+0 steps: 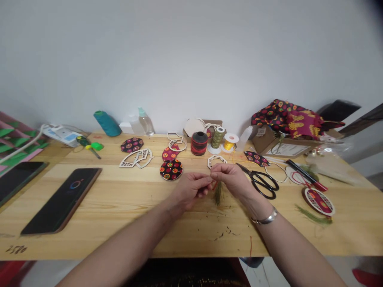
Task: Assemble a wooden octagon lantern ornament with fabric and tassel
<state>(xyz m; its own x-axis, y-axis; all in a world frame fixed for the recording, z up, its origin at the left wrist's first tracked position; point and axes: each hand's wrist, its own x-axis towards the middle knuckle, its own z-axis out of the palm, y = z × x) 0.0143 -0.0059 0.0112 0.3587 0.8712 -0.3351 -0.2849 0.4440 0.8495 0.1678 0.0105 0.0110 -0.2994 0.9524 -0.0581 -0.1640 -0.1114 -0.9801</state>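
Note:
Both hands meet over the middle of the table, fingertips nearly touching. My left hand (191,189) is closed in a pinch at a short red cord (214,185). My right hand (230,178), with a silver bracelet (269,216) on its wrist, pinches the top of a green thread tassel (219,195) that hangs below the fingers. Exactly where cord and tassel join is hidden by the fingertips. Right of that hand lie black-handled scissors (263,183). Just beyond the hands is a white octagonal lattice frame (217,160); a round patterned fabric disc (171,170) lies to the left.
Thread spools stand at the back: red-black (199,144), green (218,137), yellow (230,142) and teal (107,124). A phone (62,199) lies left. At right are a finished oval ornament (318,201), a marker (306,175) and a cardboard box (269,141) with fabric.

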